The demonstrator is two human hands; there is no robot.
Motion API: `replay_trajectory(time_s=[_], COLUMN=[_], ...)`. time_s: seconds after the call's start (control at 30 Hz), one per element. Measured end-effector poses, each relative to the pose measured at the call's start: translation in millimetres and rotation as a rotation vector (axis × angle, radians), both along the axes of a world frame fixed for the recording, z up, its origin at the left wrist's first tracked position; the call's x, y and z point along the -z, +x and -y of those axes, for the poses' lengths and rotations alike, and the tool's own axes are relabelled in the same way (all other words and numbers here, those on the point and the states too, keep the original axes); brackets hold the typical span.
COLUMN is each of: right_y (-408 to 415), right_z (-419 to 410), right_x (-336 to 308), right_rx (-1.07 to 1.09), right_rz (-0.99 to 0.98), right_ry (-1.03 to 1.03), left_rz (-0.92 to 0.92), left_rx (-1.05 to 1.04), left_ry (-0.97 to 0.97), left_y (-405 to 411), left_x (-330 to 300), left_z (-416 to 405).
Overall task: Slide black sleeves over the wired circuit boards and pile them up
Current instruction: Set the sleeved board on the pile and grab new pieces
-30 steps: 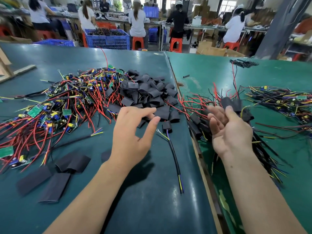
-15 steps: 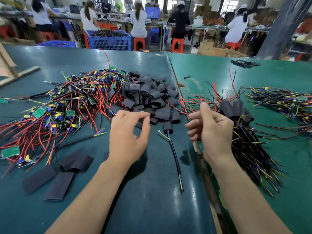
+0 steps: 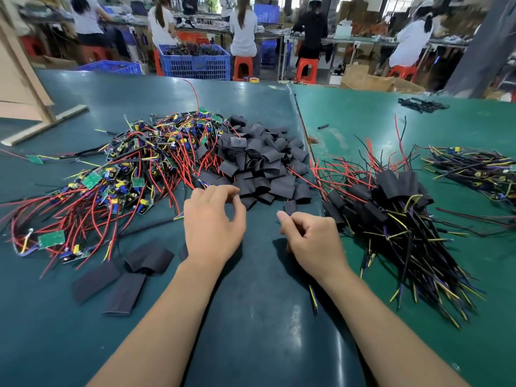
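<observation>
Flat, matte black sleeves (image 3: 259,166) heap on the counter (image 3: 251,317); left grip (image 3: 213,222) loosely curled, empty; right grip (image 3: 310,236) pinches a thin wire (image 3: 313,298).

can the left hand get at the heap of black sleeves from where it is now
Probably yes. The left hand hovers at the near edge of the heap of short black tube sleeves, its fingers curled just short of the nearest ones. Nothing lies between; red wires sit off to its left.
</observation>
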State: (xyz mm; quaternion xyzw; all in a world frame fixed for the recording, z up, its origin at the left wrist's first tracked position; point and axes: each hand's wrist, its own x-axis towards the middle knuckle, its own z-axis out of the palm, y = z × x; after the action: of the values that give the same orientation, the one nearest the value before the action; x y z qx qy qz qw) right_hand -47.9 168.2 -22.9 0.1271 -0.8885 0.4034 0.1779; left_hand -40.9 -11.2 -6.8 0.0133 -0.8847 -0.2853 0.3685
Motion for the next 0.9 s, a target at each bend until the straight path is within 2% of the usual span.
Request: replay_trajectory(time_s=[0.17,0.23,0.33,0.43,0.5,0.57,0.63,0.7,0.9], right_y=[8.6,9.0,5.9,4.8,5.6,6.5,7.3,7.4,7.4], right_z=[5.3,6.7,6.8,7.2,7.6,8.1,8.5,8.3,8.4], right_x=[-6.3,-7.3,-7.1,-6.3,-6.5,-7.0,-7.5,-7.5,-7.7], right_rx=[0.016,0.027,0.050,0.064,0.070,0.079,0.083,0.090,0.086], right_rz=[-0.132,-0.128,-0.061,-0.035,-0.034,-0.032,-0.027,-0.023,-0.026], right_ry=[0.173,0.202,0.179,0.190,0.201,0.214,0.226,0.234,0.222], left_rz=[0.065,0.079,0.106,0.147,0.205,0.329,0.468,0.557,0.599], left_rx=[0.020,0.058,0.054,-0.035,-0.131,-0.249,-0.347,-0.392,-0.435], left_ry=[-0.124,-0.163,-0.092,-0.040,-0.172,-0.405,-0.496,-0.433,-0.192], left_y=[-1.1,-1.5,-4.2,-16.6,-25.2,-30.1,-32.8,-35.9,-48.0], left_x=[1.8,0.5,-6.8,-18.7,-25.4,-26.3,-23.4,-20.2,-26.7], left_z=[-3.5,-3.1,7.4,35.0,60.4,84.7,103.2,113.7,116.3])
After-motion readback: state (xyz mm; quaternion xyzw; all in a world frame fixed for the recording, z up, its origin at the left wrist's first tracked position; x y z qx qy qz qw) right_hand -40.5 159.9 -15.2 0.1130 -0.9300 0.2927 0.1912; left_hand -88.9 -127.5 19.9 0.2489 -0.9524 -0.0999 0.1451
